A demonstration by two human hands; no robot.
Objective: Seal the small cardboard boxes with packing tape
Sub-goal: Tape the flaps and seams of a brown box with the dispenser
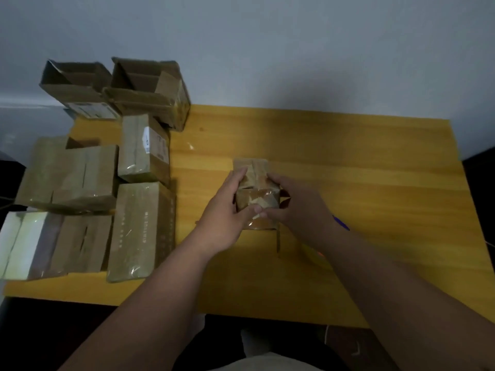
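Now both hands grip the small cardboard box (255, 194) mid-table.
My left hand (227, 210) and right hand (297, 204) curl round it; stacked boxes (107, 183) crowd the left, its tape hard to see.

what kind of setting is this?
Probably a home or small packing station, not a warehouse: one yellow wooden table against a plain wall, taped cardboard boxes stacked left, both hands holding a small box.

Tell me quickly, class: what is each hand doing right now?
Left hand: fingers curled round the small brown cardboard box glossy with clear tape.
Right hand: fingers curled round the same box, opposite side.
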